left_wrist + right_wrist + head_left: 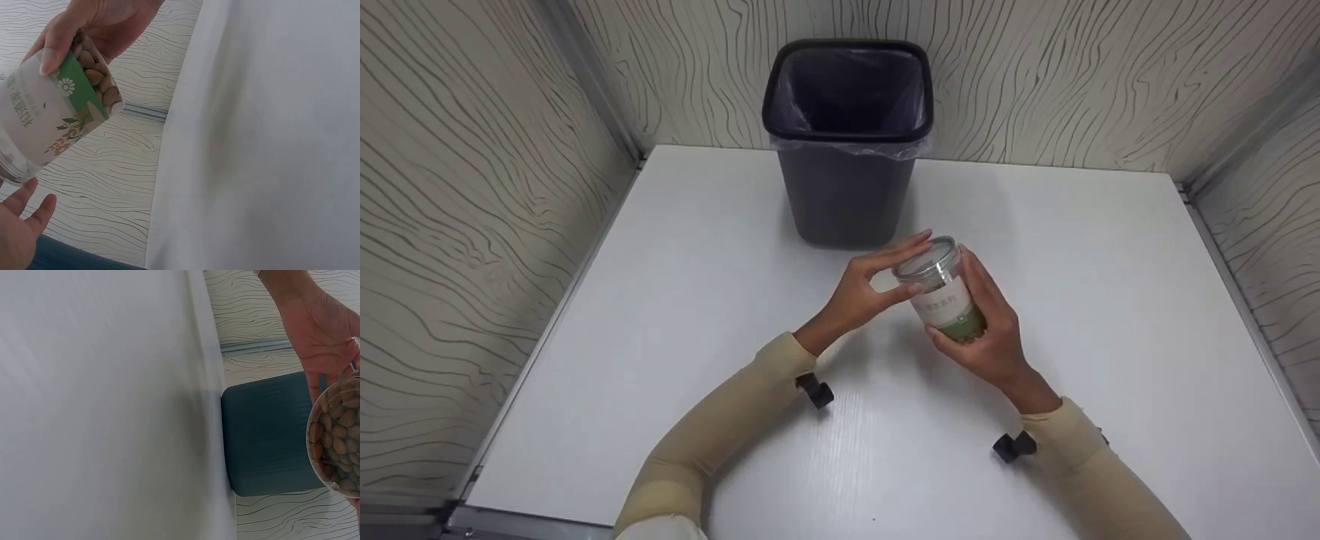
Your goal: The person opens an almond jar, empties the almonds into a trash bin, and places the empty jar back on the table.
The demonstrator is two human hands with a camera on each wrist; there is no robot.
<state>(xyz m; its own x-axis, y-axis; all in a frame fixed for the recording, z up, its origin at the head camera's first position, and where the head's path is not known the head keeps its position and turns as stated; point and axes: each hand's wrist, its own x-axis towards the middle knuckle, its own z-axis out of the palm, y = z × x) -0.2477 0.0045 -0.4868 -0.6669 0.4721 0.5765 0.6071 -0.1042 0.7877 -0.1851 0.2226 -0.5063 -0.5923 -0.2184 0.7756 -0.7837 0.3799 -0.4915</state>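
Observation:
A clear plastic jar of almonds (949, 306), with a white and green label, is held tilted above the table, its lid (928, 259) toward the left hand. Gripping the jar's lower part is the right hand (988, 330), thumb on the near side and fingers along the far side. The left hand (864, 289) has its fairly straight fingers spread at the lid, the thumb at its near edge. Almonds (340, 433) show through the jar's base in the right wrist view. Whether the left fingertips press the lid firmly cannot be told.
A dark waste bin (844, 191) with a clear plastic liner stands at the table's back edge, beyond the hands. Patterned panels (1035, 82) rise behind and beside the white table (660, 277). A black wrist mount (815, 391) sits on the left sleeve, another mount (1014, 447) on the right.

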